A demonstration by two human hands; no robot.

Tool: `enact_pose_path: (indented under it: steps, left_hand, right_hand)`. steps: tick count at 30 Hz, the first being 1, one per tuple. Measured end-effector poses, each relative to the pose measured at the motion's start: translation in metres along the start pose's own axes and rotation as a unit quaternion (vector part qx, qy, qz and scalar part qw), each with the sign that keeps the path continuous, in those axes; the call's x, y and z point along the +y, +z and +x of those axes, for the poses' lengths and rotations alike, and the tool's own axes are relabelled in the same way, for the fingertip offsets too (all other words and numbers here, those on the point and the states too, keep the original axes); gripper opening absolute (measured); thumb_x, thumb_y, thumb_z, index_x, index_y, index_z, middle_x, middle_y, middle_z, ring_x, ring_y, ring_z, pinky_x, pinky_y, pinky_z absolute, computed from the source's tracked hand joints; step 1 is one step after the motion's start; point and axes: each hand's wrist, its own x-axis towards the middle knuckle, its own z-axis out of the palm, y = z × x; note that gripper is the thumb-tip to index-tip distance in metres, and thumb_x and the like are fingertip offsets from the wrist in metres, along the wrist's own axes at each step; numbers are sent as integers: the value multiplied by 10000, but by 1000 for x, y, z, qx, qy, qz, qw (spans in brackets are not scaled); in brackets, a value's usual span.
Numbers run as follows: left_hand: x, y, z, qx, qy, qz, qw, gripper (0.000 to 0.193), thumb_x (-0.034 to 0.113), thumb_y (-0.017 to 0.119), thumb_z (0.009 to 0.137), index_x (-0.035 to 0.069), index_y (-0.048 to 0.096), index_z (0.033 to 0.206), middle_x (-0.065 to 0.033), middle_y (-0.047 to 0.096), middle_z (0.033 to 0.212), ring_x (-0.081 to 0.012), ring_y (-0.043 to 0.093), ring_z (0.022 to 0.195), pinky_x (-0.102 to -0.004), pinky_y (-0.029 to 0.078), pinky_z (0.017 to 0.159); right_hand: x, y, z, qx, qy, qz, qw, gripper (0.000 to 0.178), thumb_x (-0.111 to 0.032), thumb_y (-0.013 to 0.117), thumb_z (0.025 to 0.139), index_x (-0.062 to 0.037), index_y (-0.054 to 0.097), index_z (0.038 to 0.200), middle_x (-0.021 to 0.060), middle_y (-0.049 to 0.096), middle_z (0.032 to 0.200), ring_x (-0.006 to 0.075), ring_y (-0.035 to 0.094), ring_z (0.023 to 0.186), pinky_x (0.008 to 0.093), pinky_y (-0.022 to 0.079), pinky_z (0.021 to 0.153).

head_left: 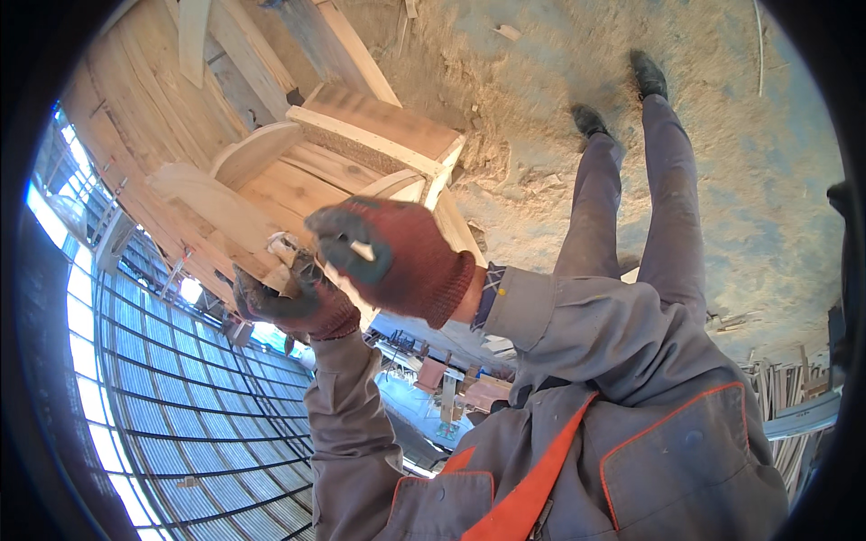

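Note:
My left hand (302,305), in a dark red and grey work glove, is closed at the near end of a curved wooden board (216,212). A small pale, crumpled-looking bit (283,245) shows just above its fingers; its kind is unclear. Just right of it, my right hand (392,252), gloved the same way, is raised with its fingers curled in. A pale spot shows between those fingers, and I cannot make out what it is. Beyond the hands stands a wooden frame (370,140) with curved pieces set in it.
Long planks (135,99) lie at the upper left. A sawdust-covered floor (523,99) spreads to the right, where a person's legs (672,180) in grey trousers and dark shoes show. Timber strips (789,406) are stacked at the far right. Ribbed metal sheeting (198,388) fills the lower left.

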Motion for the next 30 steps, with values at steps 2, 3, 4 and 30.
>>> enact_pose_path:
  steps: [2,3,4,30]
  left_hand:
    - [2,0,-1,-15,-37,2,999,717,543,712,989,-21,509,1382,-217,535,1298,-391,539,1187,-559,464,982]
    - [4,1,-2,-10,-34,7,999,674,512,702,1006,-28,507,1360,-211,536,1266,-389,541,1169,-560,463,973]
    - [4,2,-2,0,-32,18,999,632,481,692,1024,-35,506,1338,-206,538,1235,-387,544,1152,-560,462,964]
    - [1,3,-3,26,16,49,998,722,567,726,964,-23,551,1341,-168,581,1245,-355,592,1116,-523,496,943]
  right_hand:
    - [12,-1,-9,21,155,84,984,228,-203,742,850,-92,727,1048,124,748,1056,347,732,918,444,602,755]
    - [18,-2,-13,17,187,97,977,215,-200,736,856,-85,717,1036,135,746,1051,364,728,897,456,597,747]
    - [25,-2,-16,10,226,111,968,203,-198,731,863,-78,706,1024,146,745,1046,380,723,876,467,591,738]
    - [-38,22,19,-56,174,-36,983,302,-305,725,842,-69,728,1031,152,688,1006,346,698,975,473,558,841]
